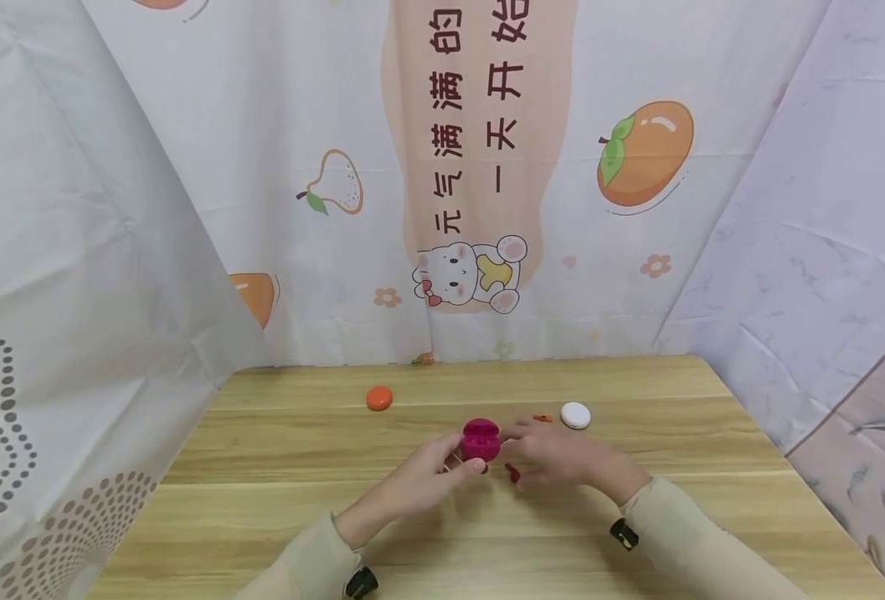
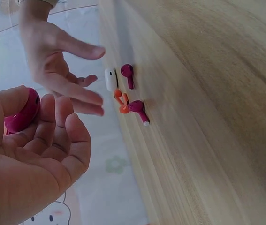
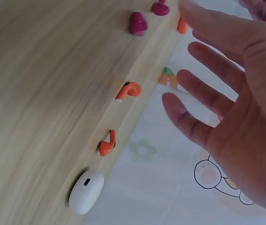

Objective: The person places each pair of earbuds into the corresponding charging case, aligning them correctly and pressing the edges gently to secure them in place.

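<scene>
My left hand (image 1: 426, 477) grips a magenta earbud case (image 1: 481, 442), its lid raised, held above the table. Just to the right, my right hand (image 1: 558, 452) hovers with fingers spread and nothing in them, fingertips close beside the case. Below the hands, one magenta earbud (image 2: 127, 74) and a second magenta earbud (image 2: 137, 108) lie on the wood. Farther back lie an orange earbud (image 3: 131, 89) and another orange earbud (image 3: 107, 146), near a white earbud case (image 3: 87, 191).
An orange case (image 1: 379, 397) with a rounded shape sits at the back left of the wooden table (image 1: 300, 467). Behind the table hangs a printed white cloth (image 1: 322, 275), and more cloth runs along both sides.
</scene>
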`<act>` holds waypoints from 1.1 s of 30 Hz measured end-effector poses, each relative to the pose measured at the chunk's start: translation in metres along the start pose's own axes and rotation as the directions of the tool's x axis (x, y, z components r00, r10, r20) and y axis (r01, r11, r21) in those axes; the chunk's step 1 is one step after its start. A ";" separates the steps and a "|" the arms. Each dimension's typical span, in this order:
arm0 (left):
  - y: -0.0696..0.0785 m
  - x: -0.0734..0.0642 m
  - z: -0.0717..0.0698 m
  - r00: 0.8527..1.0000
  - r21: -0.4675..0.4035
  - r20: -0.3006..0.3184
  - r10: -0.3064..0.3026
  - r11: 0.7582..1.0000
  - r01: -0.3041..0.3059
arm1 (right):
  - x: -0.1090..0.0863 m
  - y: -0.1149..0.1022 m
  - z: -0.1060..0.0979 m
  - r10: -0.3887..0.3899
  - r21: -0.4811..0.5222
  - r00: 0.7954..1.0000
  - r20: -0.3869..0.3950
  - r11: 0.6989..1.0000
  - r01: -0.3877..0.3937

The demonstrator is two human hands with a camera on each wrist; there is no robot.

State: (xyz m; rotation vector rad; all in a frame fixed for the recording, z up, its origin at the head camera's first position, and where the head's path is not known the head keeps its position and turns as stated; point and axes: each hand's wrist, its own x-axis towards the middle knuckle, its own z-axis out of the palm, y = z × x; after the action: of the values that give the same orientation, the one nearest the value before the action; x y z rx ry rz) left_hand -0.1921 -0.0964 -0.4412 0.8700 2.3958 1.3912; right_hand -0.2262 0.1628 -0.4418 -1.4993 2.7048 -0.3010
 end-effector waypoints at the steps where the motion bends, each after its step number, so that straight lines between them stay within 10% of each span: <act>1: 0.000 0.000 0.000 1.000 0.003 -0.001 0.000 1.000 0.000 | 0.000 0.000 0.002 -0.006 -0.024 1.000 0.018 1.000 0.006; 11: -0.001 0.000 0.003 1.000 0.012 0.000 -0.007 1.000 0.007 | 0.002 0.003 0.013 -0.060 -0.163 0.998 0.032 0.984 0.065; 33: -0.002 0.000 0.005 1.000 0.022 0.016 0.016 1.000 -0.016 | 0.003 0.005 0.022 0.002 -0.084 0.999 0.053 0.996 0.003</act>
State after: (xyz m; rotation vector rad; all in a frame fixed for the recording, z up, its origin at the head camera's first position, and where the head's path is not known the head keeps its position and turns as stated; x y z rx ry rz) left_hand -0.1909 -0.0934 -0.4457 0.9045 2.4021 1.3600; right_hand -0.2295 0.1593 -0.4636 -1.5056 2.7083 -0.1466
